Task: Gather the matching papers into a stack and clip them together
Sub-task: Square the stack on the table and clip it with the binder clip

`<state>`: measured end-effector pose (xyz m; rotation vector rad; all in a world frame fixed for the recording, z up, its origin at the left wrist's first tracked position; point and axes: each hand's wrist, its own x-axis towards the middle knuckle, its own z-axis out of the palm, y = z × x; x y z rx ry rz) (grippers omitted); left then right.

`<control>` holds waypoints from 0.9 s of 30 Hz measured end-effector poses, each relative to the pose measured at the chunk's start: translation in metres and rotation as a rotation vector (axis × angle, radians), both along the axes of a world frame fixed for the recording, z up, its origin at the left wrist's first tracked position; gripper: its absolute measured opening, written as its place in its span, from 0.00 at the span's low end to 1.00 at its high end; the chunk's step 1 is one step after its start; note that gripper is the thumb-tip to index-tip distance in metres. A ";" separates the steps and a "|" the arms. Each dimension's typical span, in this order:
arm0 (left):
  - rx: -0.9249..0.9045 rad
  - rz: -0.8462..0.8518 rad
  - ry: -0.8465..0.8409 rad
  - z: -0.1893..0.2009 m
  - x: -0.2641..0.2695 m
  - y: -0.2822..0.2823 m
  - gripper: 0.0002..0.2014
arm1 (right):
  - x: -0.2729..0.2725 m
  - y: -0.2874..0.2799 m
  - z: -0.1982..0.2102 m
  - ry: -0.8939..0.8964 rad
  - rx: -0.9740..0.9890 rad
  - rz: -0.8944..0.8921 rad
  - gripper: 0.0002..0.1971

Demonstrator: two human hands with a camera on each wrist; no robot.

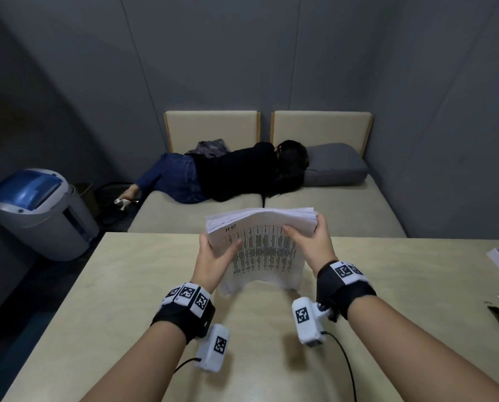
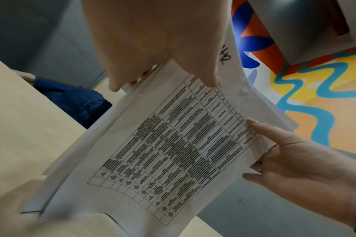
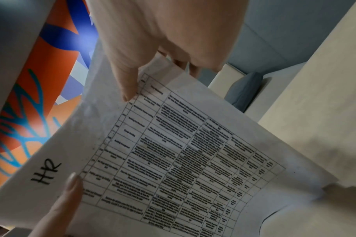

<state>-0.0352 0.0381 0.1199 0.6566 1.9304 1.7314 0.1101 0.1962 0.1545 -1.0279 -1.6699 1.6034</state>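
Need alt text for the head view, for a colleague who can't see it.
Both hands, left hand and right hand, hold a stack of papers upright on its lower edge on a beige table, top sheet marked "HR". Behind, a person lies on a sofa.

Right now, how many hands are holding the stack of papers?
2. The left hand grips the left edge of the stack of papers, and the right hand grips its right edge, above the table.

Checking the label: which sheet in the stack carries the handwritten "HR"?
The top sheet with the printed table, facing the person; "HR" sits near its left corner, by the left hand.
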 end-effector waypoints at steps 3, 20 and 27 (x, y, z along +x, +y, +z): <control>0.031 0.008 -0.010 0.006 0.003 0.002 0.35 | -0.001 0.004 -0.004 -0.089 0.043 -0.009 0.32; 0.215 0.306 0.091 0.029 0.004 0.019 0.18 | -0.019 0.000 0.006 0.082 -0.160 -0.116 0.33; 0.189 0.263 0.002 0.022 0.000 0.016 0.18 | -0.017 0.001 0.005 0.111 -0.094 -0.066 0.29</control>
